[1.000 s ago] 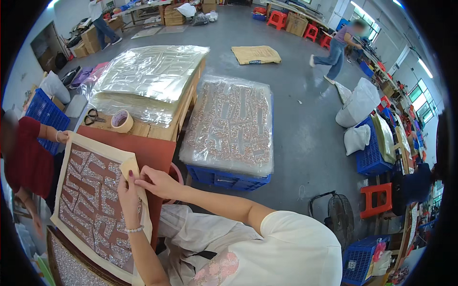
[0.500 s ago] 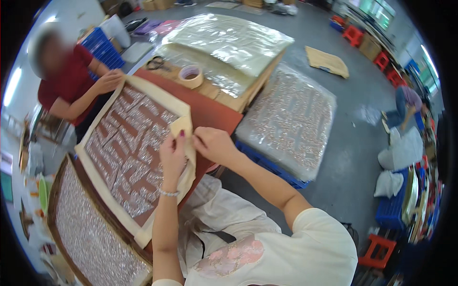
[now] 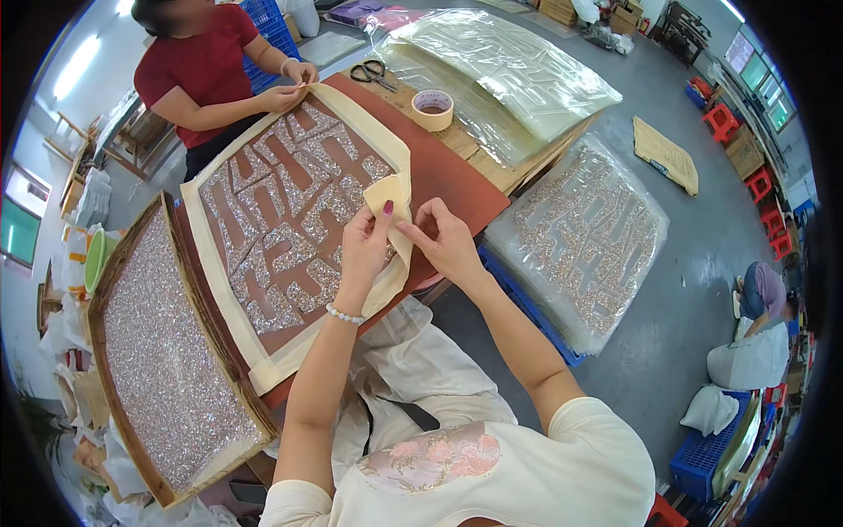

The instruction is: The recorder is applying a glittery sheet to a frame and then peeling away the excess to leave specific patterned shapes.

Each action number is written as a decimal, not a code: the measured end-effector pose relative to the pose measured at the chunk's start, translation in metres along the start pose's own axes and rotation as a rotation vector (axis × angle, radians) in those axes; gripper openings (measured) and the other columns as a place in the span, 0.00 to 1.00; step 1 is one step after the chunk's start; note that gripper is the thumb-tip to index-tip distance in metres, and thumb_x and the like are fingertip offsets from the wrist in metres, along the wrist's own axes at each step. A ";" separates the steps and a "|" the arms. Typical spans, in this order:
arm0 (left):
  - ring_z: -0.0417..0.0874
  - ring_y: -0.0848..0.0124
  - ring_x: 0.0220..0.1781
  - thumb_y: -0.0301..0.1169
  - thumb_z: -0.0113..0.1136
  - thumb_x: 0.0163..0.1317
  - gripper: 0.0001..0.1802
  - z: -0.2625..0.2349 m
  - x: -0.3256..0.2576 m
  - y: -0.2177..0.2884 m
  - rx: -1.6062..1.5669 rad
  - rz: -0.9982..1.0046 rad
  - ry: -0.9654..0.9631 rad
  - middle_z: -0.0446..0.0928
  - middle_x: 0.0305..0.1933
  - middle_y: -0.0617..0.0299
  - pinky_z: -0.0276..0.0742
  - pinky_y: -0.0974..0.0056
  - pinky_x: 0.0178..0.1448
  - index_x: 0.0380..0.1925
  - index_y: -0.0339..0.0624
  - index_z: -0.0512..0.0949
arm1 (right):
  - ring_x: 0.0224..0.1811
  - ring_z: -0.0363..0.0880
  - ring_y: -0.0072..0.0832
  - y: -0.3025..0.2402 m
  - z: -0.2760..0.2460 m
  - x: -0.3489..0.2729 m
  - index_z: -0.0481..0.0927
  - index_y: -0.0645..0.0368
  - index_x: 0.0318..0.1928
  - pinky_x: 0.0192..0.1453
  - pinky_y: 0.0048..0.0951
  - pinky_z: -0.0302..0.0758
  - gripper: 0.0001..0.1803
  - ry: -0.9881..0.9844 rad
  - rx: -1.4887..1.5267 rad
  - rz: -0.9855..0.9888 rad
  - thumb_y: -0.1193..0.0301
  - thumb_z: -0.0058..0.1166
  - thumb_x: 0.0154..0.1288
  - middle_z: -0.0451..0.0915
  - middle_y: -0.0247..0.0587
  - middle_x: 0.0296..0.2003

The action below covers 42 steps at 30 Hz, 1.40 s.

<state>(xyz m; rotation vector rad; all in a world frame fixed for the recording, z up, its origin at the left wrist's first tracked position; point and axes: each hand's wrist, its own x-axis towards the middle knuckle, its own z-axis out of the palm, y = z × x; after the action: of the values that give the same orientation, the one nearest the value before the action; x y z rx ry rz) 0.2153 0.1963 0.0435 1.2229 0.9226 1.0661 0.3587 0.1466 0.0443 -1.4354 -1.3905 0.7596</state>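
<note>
A panel of glittery, maze-like pieces (image 3: 279, 186) lies on a reddish-brown board (image 3: 470, 195), bordered by wide cream tape (image 3: 230, 303). My left hand (image 3: 364, 255) is closed in a pinch on a folded-over flap of the tape (image 3: 384, 191) at the panel's right edge. Just right of it, my right hand (image 3: 443, 241) has its thumb and bent forefinger at the outer edge of the same tape. Across the panel, a person in a red shirt has both hands (image 3: 294, 85) on the tape at the far corner.
A wooden-rimmed tray of glitter (image 3: 167, 351) adjoins the board at left. Scissors (image 3: 373, 74), a tape roll (image 3: 432, 110) and clear plastic sheets (image 3: 505, 70) lie beyond. Plastic-covered glitter panels (image 3: 584, 237) stand on a blue crate at right. Another person (image 3: 762, 294) bends down far right.
My view has shifted, so the panel appears farther right. Both my hands stay at the tape flap. The co-worker's hands are now together at the far corner.
</note>
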 end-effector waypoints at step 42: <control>0.83 0.68 0.34 0.31 0.54 0.66 0.13 -0.021 -0.050 -0.011 0.218 0.174 0.217 0.83 0.33 0.50 0.75 0.61 0.37 0.44 0.33 0.79 | 0.30 0.74 0.16 -0.013 0.029 -0.015 0.82 0.65 0.36 0.36 0.20 0.71 0.09 -0.065 0.312 0.198 0.71 0.64 0.61 0.78 0.31 0.30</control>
<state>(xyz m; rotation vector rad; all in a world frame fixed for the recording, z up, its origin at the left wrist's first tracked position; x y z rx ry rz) 0.1835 0.1530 0.0294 1.4055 1.1380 1.2805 0.3250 0.1366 0.0437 -1.3214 -1.1281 1.1069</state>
